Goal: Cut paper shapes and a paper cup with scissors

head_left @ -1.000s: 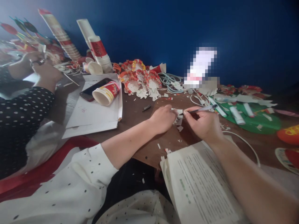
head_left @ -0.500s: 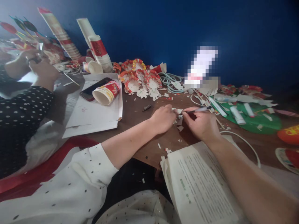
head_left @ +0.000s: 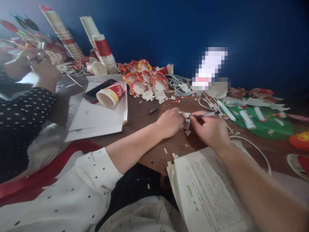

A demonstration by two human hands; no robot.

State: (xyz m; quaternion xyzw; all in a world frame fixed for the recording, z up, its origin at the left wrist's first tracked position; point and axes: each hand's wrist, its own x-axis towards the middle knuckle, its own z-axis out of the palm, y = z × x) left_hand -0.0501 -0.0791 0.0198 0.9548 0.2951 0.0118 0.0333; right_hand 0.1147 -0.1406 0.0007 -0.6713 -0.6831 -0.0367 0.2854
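My right hand is closed round a pen, which lies at a low slant with its point by a small white scrap of paper. My left hand rests on the brown table with curled fingers pressed on that scrap's left side. Its fingertips are partly hidden. Further torn bits of paper lie just below, between the two hands. A black pen cap sits to the left of my left hand.
A printed booklet lies at the front edge. Left are a white folder, a phone and paper cups. Cut-cup flowers and cables lie behind; markers on the right. A co-worker's hands are far left.
The whole view has shifted slightly. The pen's upper end sits a little lower against my right hand; both hands stay in place round the scrap.
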